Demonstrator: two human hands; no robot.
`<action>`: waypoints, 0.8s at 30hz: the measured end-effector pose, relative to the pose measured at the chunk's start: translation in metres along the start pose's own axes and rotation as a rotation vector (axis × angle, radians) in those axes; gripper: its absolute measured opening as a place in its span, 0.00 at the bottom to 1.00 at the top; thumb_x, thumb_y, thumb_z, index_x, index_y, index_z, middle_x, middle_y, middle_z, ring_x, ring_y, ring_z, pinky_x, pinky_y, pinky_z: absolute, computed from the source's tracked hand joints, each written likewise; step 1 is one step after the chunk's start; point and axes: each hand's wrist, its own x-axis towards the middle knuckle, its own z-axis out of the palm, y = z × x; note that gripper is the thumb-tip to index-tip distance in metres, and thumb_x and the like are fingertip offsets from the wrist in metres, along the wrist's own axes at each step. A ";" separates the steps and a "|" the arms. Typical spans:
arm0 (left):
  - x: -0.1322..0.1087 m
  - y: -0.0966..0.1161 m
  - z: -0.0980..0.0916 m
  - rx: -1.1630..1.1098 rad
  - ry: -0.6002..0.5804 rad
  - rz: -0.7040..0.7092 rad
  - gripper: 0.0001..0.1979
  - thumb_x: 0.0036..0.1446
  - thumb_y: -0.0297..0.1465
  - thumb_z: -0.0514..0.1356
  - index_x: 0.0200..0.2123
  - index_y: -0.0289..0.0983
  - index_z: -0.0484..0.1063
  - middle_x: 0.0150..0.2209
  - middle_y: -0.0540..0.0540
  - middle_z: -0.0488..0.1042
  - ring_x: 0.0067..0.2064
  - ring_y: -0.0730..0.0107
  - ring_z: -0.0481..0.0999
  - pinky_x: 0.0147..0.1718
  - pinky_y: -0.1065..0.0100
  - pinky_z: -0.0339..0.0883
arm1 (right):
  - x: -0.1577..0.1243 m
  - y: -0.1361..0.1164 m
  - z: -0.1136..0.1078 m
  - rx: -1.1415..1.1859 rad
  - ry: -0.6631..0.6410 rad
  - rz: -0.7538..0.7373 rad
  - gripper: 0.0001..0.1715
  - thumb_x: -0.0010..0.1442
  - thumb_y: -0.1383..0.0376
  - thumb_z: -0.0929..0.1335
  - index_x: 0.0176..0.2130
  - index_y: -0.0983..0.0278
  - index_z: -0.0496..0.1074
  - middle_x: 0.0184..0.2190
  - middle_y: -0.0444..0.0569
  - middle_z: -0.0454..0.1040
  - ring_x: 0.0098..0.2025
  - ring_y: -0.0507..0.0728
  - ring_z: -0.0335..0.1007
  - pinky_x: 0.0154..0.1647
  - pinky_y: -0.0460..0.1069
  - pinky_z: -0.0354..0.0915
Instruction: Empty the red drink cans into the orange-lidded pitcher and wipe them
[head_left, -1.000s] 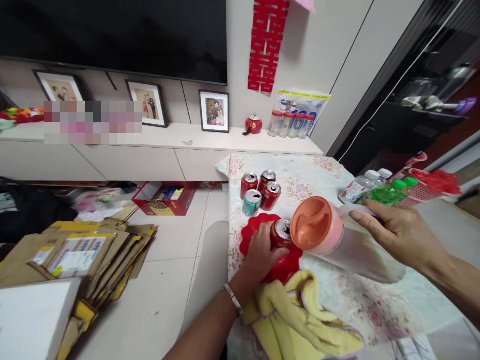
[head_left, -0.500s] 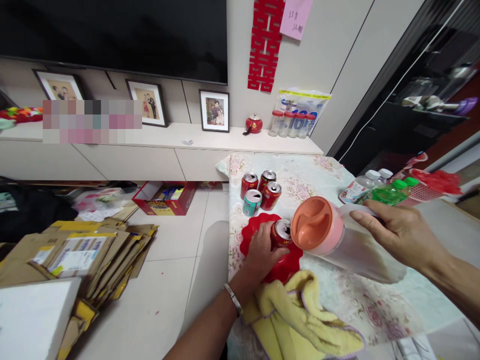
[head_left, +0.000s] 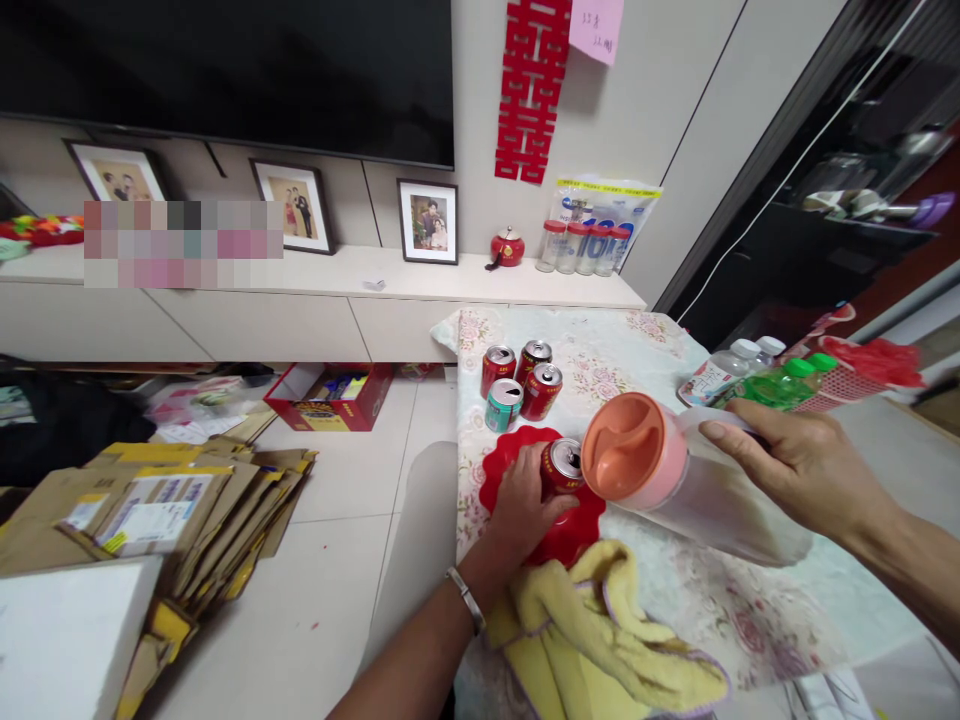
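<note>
My left hand (head_left: 523, 497) is wrapped round an opened red drink can (head_left: 562, 467), which it holds upright over a red scalloped plate (head_left: 501, 455). In my right hand (head_left: 784, 465) is the handle of a translucent pitcher (head_left: 720, 500) with an orange-pink lid (head_left: 626, 447). The pitcher is tipped towards the left, its lid close against the can's top. Whether liquid is flowing I cannot tell. Behind the plate stand a green can (head_left: 505, 405) and several red cans (head_left: 541, 391), some with opened tops. A yellow towel (head_left: 600, 635) lies crumpled in front of the plate.
A flowered cloth (head_left: 600, 375) covers the table. Plastic bottles (head_left: 795, 385) and a pink basket (head_left: 847, 385) stand at its right. Beyond is a white cabinet (head_left: 315, 285) with picture frames and lidded jars (head_left: 581, 248). Flattened cardboard boxes (head_left: 165, 510) lie at left.
</note>
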 end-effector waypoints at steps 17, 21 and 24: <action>0.000 -0.003 0.001 0.013 0.019 0.010 0.33 0.53 0.34 0.70 0.61 0.41 0.65 0.59 0.40 0.75 0.60 0.47 0.75 0.58 0.47 0.70 | 0.000 -0.001 -0.001 0.009 -0.019 -0.008 0.40 0.67 0.33 0.57 0.23 0.59 0.66 0.13 0.42 0.63 0.15 0.54 0.62 0.19 0.50 0.56; -0.001 0.000 0.000 0.009 0.020 0.011 0.32 0.53 0.33 0.70 0.60 0.40 0.66 0.58 0.40 0.75 0.60 0.46 0.75 0.57 0.48 0.71 | 0.000 -0.001 -0.001 0.011 0.001 -0.023 0.40 0.68 0.34 0.57 0.22 0.59 0.64 0.13 0.40 0.61 0.14 0.53 0.60 0.19 0.50 0.55; -0.001 0.000 -0.001 0.007 0.019 0.010 0.32 0.53 0.33 0.71 0.60 0.41 0.66 0.58 0.40 0.75 0.60 0.47 0.75 0.57 0.48 0.70 | 0.000 -0.001 -0.001 0.013 -0.002 -0.023 0.40 0.68 0.34 0.57 0.22 0.59 0.64 0.13 0.41 0.62 0.14 0.53 0.60 0.18 0.49 0.55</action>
